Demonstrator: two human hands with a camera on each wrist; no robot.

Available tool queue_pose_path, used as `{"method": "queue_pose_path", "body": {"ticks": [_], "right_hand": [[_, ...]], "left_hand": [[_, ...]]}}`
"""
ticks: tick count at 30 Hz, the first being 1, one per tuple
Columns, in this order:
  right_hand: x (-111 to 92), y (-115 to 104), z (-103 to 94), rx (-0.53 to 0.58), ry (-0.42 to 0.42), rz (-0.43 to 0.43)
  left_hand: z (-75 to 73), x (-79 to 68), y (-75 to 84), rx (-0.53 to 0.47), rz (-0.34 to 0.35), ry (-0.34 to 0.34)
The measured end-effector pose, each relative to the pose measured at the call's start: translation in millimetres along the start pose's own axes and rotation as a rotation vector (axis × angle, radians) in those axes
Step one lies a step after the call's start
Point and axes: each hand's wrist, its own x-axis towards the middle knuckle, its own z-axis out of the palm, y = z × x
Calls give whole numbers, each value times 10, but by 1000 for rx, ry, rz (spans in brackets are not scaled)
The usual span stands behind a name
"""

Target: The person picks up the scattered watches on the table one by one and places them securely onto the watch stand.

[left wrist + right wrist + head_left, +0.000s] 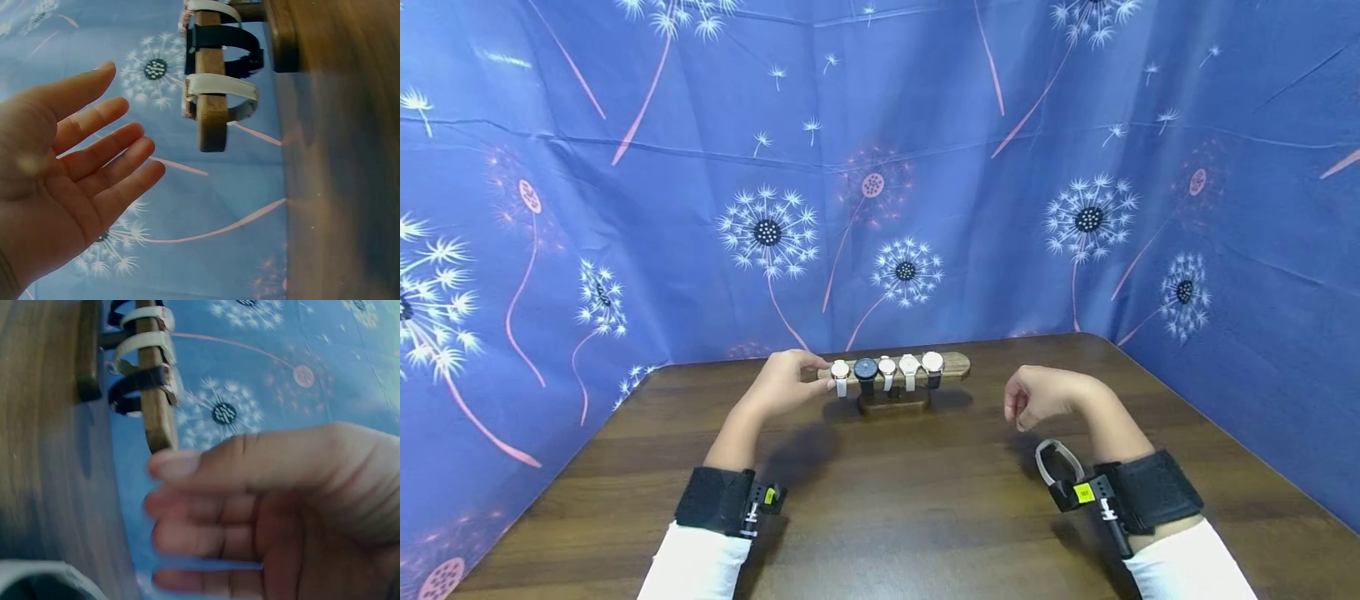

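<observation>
Several wristwatches hang side by side on a wooden watch stand, a rounded bar above a wooden base. Leftmost is a white-strapped watch, and beside it a black watch. My left hand is by the bar's left end; in the left wrist view its fingers are loosely extended, with a gap to the stand. Off to the right of the stand, my right hand hovers above the table with fingers loosely bent, holding nothing. A dark-strapped watch hangs nearest to it.
A pale looped band is on the table below my right hand, partly hidden by the wrist camera. The brown wooden table reaches back to a blue dandelion-print cloth, which also hangs along both sides.
</observation>
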Motion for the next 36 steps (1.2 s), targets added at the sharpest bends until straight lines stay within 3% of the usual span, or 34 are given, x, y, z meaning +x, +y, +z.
{"method": "queue_pose_path", "body": {"ticks": [8,12,18,21,24,27,33,36], "right_hand": [[-148,130,35,-39,-63,258],[-180,252,88,-35,-85,305],[-153,301,121,-14,-69,290],[-134,268,117,-9,-53,215],[-102,209,91,-23,-21,80],[-44,104,59,-35,73,-81],[131,-229,82,-147,487,-330],[210,-391,149,-232,685,-457]], "left_hand": [[-51,26,91,39,84,-6],[-33,35,123,41,82,-19],[-44,31,162,31,73,-3],[-40,31,166,27,72,-1],[-27,19,176,21,67,-7],[-9,0,200,4,59,-27],[46,-25,318,-108,85,-107],[101,-24,444,-170,130,-92]]}}
